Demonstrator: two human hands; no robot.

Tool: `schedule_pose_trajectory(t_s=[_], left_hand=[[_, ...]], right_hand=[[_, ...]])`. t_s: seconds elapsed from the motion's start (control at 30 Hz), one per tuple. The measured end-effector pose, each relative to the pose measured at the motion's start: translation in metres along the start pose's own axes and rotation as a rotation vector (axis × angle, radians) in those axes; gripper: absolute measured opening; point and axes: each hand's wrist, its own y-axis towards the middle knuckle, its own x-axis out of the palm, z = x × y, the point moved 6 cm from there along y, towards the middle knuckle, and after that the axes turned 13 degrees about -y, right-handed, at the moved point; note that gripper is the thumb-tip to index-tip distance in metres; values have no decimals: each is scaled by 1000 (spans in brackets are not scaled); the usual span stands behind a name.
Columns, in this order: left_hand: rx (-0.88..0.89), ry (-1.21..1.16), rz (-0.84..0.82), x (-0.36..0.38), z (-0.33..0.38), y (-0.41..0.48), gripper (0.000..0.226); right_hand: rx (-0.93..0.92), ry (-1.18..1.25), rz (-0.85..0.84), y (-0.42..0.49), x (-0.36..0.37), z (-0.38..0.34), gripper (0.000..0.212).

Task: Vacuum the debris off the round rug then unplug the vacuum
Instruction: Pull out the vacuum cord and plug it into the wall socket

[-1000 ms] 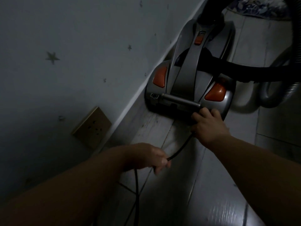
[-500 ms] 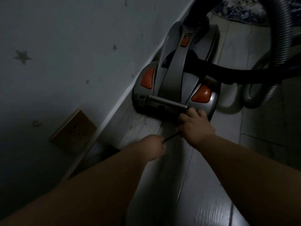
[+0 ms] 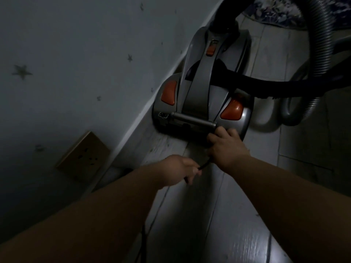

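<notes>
A grey canister vacuum with orange pads stands on the floor against the wall. Its black power cord runs from the vacuum's rear between my two hands. My left hand grips the cord just behind the vacuum. My right hand is curled round the cord where it enters the vacuum's rear edge. More cord trails down the floor under my left forearm. The edge of the patterned round rug shows at the top right. The room is dim.
A brass wall socket sits low on the star-patterned wall to the left, with no plug in it. The ribbed grey hose loops round the vacuum's right side. Pale floorboards stretch toward me.
My left hand slid along the cord toward the vacuum, then drew back slightly. The stretch of cord between the hands is much shorter than a second ago. My right hand stayed at the vacuum's rear.
</notes>
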Motion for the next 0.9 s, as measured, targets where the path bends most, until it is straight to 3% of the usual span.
schedule_pose_trajectory(t_s=[0.13, 0.33, 0.43, 0.53, 0.63, 0.77, 0.83, 0.9], left_hand=[[-102, -26, -230, -27, -44, -41, 17], [-251, -79, -215, -41, -54, -48, 13], [-227, 54, -101, -18, -24, -26, 15], [-135, 43, 19, 10, 10, 9, 16], [-89, 296, 111, 25, 31, 42, 26], [-47, 461, 186, 28, 35, 54, 31], [-22, 430, 220, 26, 35, 47, 31], [-24, 234, 216, 20, 26, 37, 30]], right_hand=[[-11, 26, -23, -2, -5, -1, 33], [2, 50, -48, -3, -9, -1, 31], [-31, 22, -40, -4, -9, 2, 34], [-25, 30, -32, -4, -9, 4, 36], [-49, 47, -18, -5, -9, 6, 37], [-66, 44, 7, -6, -7, 8, 36], [-58, 22, 0, -5, -5, 9, 34], [-52, -20, -21, -5, -3, 8, 34]])
